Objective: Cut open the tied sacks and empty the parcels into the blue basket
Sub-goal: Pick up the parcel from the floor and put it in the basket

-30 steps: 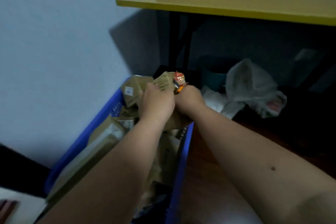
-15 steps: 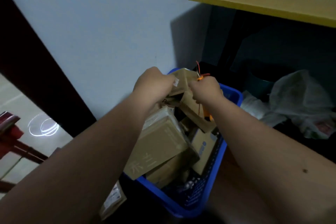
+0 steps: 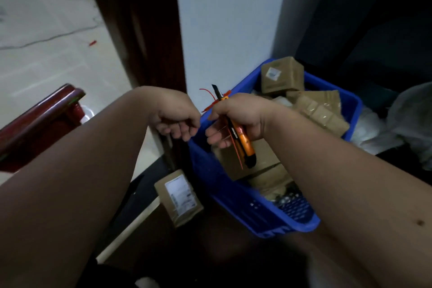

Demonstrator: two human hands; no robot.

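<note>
In the head view, the right hand (image 3: 236, 119) is gripping an orange utility knife (image 3: 240, 138), fingers curled round its handle, with the dark blade pointing up past the knuckles; thin red ties (image 3: 210, 98) are sticking out beside the blade, held in the same fist. The left hand (image 3: 174, 116) is hovering just beside it, fingers curled in and holding nothing that can be seen. Both hands are hanging over the near-left corner of the blue basket (image 3: 236, 201), which is sitting on the floor against the pale wall (image 3: 224, 18) and holding brown cardboard parcels (image 3: 311, 100). One labelled parcel (image 3: 178, 196) is lying on the floor just left of the basket.
</note>
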